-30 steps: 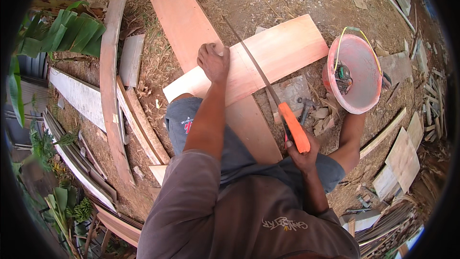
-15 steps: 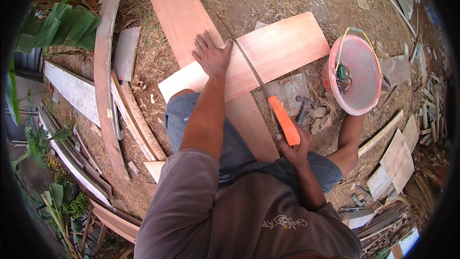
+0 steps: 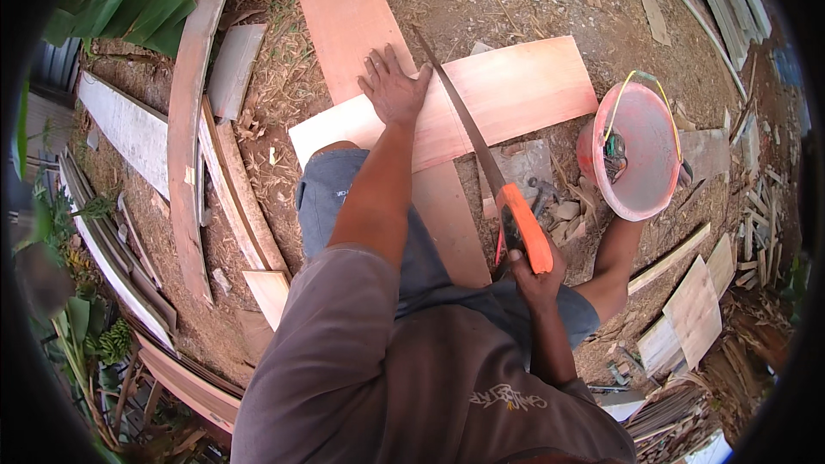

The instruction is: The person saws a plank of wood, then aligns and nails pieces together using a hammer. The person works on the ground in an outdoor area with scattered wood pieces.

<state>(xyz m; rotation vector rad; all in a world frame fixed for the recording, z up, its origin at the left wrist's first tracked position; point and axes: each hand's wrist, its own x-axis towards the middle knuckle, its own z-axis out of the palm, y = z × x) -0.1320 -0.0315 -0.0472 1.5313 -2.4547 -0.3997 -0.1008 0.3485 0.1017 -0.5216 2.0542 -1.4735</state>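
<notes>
Reference: pinkish crosswise board (image 3: 533,84), qty 1, lying over long board (image 3: 339,17), qty 1. Left hand (image 3: 399,96): fingers fanned apart, palm pressing the crosswise board left of the saw (image 3: 486,157), fingertips past its far edge, over the long board. Thumb near the blade; can't tell if touching. Right hand (image 3: 540,278): fingers clamped round the saw's orange handle (image 3: 527,232), near side of the crosswise board. Saw qty 1: blade slants across the board's top face, tip beyond its far edge. Bucket (image 3: 649,176) qty 1, reddish, just beside the crosswise board's right end; small items inside too jumbled to count. Hammer (image 3: 541,193) qty 1, near side of the crosswise board, right of the saw, partly hidden. White plank (image 3: 129,125) qty 1, well left of the crosswise board.
</notes>
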